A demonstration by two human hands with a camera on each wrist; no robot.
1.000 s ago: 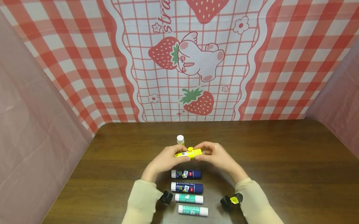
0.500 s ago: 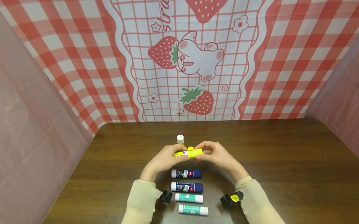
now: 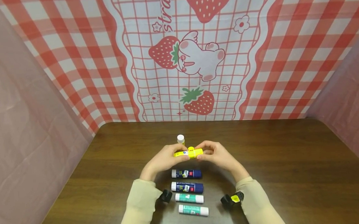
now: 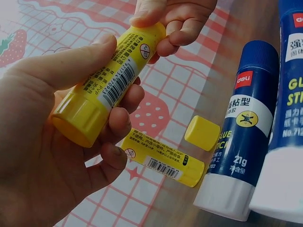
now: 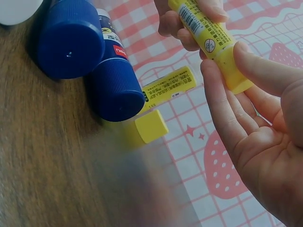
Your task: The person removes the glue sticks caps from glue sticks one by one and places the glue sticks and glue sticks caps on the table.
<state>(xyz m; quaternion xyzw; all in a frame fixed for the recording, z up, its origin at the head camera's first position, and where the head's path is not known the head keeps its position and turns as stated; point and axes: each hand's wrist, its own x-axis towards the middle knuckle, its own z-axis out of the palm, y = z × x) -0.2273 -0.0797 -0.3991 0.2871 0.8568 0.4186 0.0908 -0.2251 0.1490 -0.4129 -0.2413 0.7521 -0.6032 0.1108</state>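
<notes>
A yellow glue stick point(image 3: 191, 153) lies crosswise between my two hands, raised over the table. My left hand point(image 3: 165, 159) holds its left end, thumb in front and fingers curled behind. At the other end, my right hand point(image 3: 215, 154) pinches it between thumb and fingers, as the right wrist view also shows. The barcode label point(image 4: 118, 80) shows in the left wrist view. Just behind, a second yellow glue stick point(image 4: 165, 163) stands upright, its white top point(image 3: 180, 138) rising above my left fingers. Beside that one, a loose yellow cap point(image 5: 151, 126) sits on the table.
Nearer the body, two dark blue glue sticks point(image 3: 187, 187) and two green-and-white glue sticks point(image 3: 189, 198) form a column on the brown wooden table point(image 3: 284, 161). A strawberry-print cloth point(image 3: 195, 58) hangs behind the table, with pink curtains point(image 3: 26, 115) at the sides.
My right hand and the right end of the held glue stick have edged very slightly to the right. Everything on the table stays where it was.
</notes>
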